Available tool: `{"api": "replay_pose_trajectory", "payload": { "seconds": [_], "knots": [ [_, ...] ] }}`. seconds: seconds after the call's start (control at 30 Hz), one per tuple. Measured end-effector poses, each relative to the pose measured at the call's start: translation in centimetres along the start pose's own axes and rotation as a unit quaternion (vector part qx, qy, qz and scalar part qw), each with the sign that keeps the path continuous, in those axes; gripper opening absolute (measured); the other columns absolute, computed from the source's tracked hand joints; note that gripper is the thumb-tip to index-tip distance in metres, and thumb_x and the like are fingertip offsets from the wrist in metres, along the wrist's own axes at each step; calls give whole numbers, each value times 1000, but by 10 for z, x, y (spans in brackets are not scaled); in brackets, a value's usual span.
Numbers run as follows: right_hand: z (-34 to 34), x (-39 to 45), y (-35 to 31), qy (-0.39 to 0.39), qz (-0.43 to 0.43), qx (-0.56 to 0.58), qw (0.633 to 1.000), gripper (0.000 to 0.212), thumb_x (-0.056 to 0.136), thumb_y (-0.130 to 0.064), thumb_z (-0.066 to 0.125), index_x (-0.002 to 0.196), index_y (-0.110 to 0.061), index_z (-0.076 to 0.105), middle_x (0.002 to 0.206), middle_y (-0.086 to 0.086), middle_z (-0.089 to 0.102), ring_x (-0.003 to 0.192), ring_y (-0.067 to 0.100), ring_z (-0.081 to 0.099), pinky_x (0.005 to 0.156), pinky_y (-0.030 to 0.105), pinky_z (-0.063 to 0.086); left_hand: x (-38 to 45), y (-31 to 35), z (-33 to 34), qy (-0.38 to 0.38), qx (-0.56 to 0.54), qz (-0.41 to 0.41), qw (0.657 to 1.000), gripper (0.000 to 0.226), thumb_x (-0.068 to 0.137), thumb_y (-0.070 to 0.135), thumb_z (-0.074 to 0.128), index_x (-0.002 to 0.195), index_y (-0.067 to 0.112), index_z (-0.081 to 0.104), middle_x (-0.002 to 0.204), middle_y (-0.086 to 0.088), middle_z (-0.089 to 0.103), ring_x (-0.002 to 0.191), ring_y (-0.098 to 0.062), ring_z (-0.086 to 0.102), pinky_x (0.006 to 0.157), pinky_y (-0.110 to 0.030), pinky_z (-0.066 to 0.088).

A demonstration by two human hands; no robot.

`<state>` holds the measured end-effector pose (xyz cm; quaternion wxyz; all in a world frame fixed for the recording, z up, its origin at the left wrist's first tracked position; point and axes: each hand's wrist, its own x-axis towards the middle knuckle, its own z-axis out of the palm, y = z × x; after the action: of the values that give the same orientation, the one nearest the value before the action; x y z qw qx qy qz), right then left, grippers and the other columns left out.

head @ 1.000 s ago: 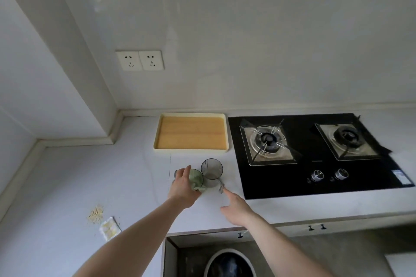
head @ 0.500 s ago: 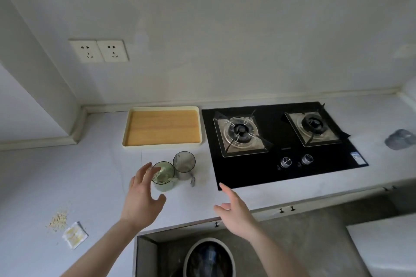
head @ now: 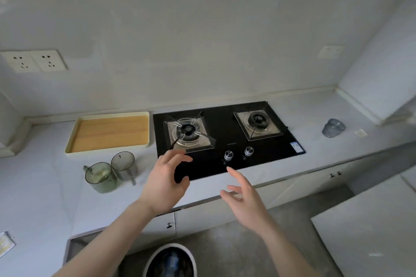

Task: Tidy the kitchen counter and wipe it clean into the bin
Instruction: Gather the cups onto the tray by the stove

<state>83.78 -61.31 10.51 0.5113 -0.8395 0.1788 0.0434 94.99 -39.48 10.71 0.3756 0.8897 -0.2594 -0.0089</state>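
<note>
Two cups stand side by side left of centre in the frame on the pale counter [head: 40,186]: a green glass mug [head: 101,178] with a handle at its upper left, holding something pale and crumpled that I cannot identify, and a grey translucent cup [head: 124,165] just to its right, touching or nearly touching it, with nothing visible inside. Behind them, toward the wall, lies a cream-rimmed tray [head: 108,132] with a bare wooden floor. Right of the tray sits a black two-burner gas hob [head: 227,135]. Far right on the counter stands a small bluish glass [head: 333,128], too blurred to tell its contents. At the bottom centre a round white-rimmed bin [head: 171,261] on the floor shows a dark liner and a bluish object inside. A small packet [head: 5,243] lies at the lower left edge.

Both hands hover empty over the hob's near edge: the left hand [head: 166,184] with fingers spread and loosely curved, the right hand [head: 245,198] with fingers extended and relaxed, neither touching anything
</note>
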Motion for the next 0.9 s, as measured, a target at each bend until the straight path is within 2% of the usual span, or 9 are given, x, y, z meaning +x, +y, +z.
{"api": "replay_pose_trajectory", "payload": {
  "seconds": [0.1, 0.23, 0.3, 0.4, 0.5, 0.67, 0.83, 0.9],
  "knots": [
    [-65, -24, 36, 20, -2, 17, 1000, 59, 99, -34, 61, 150, -45, 34, 152, -20, 37, 131, 0, 46, 75, 6, 48, 3, 53, 46, -23, 2, 11, 1000, 45, 87, 22, 73, 128, 36, 59, 143, 20, 44, 132, -8, 43, 99, -15, 33],
    [-138, -53, 82, 60, 9, 21, 998, 58, 97, -38, 61, 147, -51, 34, 150, -29, 36, 127, -6, 48, 82, 7, 43, 8, 115, 98, -46, -8, 29, 998, 46, 88, 24, 74, 129, 37, 58, 145, 22, 42, 133, -5, 40, 100, -16, 31],
    [-167, -63, 99, 75, 14, 26, 997, 58, 97, -38, 62, 146, -51, 35, 149, -33, 36, 128, -5, 49, 88, 13, 45, 11, 142, 118, -54, -12, 40, 998, 46, 88, 25, 75, 129, 37, 58, 144, 20, 43, 133, -6, 42, 103, -18, 33],
    [-200, -70, 118, 99, 11, 44, 994, 57, 97, -37, 64, 146, -50, 37, 150, -31, 37, 130, -1, 49, 91, 18, 45, 18, 170, 141, -82, -2, 62, 995, 47, 88, 23, 75, 130, 34, 58, 143, 20, 43, 133, -6, 42, 103, -15, 32],
    [-223, -66, 133, 103, 20, 54, 993, 58, 97, -37, 64, 148, -45, 37, 151, -28, 36, 131, 2, 48, 92, 19, 44, 32, 184, 153, -93, 13, 68, 993, 47, 88, 25, 75, 131, 35, 58, 144, 21, 42, 133, -4, 42, 101, -11, 30],
    [-253, -36, 155, 93, 19, 48, 994, 58, 96, -38, 64, 147, -47, 37, 152, -26, 36, 131, 1, 47, 93, 18, 45, 66, 183, 171, -102, 23, 41, 994, 49, 89, 28, 74, 132, 40, 56, 140, 30, 38, 131, -2, 44, 102, -15, 36],
    [-290, 12, 172, 95, 29, 46, 994, 52, 94, -38, 66, 136, -55, 39, 147, -25, 37, 132, 7, 48, 106, 33, 47, 118, 171, 199, -103, 21, 17, 994, 48, 89, 27, 74, 131, 40, 56, 143, 22, 42, 129, -11, 49, 105, -27, 47],
    [-308, 36, 177, 112, 27, 51, 992, 52, 88, -48, 70, 128, -60, 40, 146, -23, 40, 131, 11, 51, 106, 38, 50, 143, 167, 210, -102, 20, 13, 994, 48, 89, 27, 74, 131, 40, 56, 144, 19, 43, 130, -13, 49, 104, -29, 50]
  ]
}}
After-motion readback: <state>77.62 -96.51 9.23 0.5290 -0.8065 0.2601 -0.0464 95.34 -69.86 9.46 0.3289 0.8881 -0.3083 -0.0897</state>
